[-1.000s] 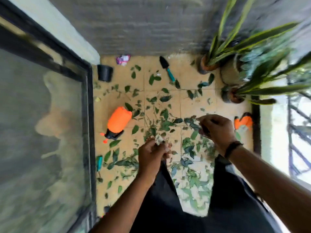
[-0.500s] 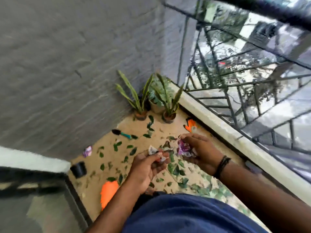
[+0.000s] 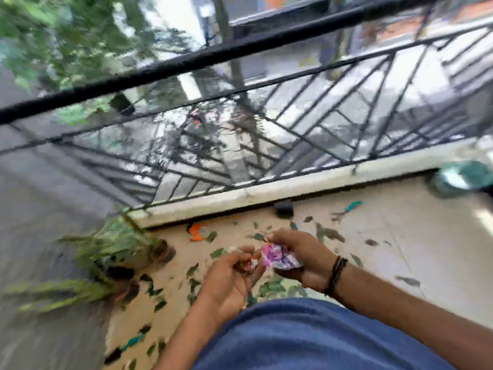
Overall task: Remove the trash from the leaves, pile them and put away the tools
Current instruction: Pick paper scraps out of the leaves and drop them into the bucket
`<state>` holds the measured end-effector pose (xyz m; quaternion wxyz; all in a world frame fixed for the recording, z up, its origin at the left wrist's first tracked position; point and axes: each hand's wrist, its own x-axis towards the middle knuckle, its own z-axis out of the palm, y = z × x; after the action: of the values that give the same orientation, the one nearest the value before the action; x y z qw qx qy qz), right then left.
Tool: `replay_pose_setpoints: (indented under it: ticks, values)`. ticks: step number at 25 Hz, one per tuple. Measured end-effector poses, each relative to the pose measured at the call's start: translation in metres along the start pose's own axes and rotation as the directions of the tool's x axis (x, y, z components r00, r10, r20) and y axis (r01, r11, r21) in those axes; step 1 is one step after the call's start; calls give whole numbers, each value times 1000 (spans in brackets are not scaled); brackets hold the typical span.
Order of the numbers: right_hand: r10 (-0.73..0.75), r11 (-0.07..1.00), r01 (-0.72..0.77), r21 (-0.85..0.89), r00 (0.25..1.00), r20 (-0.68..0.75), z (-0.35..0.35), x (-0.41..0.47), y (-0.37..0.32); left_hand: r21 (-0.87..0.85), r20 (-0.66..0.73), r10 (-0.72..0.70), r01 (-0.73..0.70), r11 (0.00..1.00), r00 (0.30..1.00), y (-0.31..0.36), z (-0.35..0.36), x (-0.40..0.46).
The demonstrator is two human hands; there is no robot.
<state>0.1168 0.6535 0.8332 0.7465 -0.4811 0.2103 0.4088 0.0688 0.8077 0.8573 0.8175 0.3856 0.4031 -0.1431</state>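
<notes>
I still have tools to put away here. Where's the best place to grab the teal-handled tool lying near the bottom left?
Probably the teal handle, taken from above with fingers across it: the tool lies flat on the floor, and its dark end looks like the working part. Blur hides finer detail.

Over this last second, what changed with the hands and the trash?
The right hand picked up a purple wrapper from among the leaves and now holds it beside the left hand. The view swung from the floor up to the railing. Unchanged: the left hand grips its small crumpled scrap; leaves stay scattered.
</notes>
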Motion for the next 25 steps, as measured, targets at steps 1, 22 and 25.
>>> replay_pose_setpoints:
  ticks: [1,22,25]
  values:
    - [-50,997,52,57,998,-35,-19,-10,-5,49,30,-46,44,998,998,-7,20,5]
    - [-299,712,680,-177,66,-952,-320,-115,-156,890,86,-859,349,294,505,-182,473,126]
    - [-103,627,765,-148,-107,-989,-369,-152,-144,946,-12,-917,302,119,399,-240,518,118]
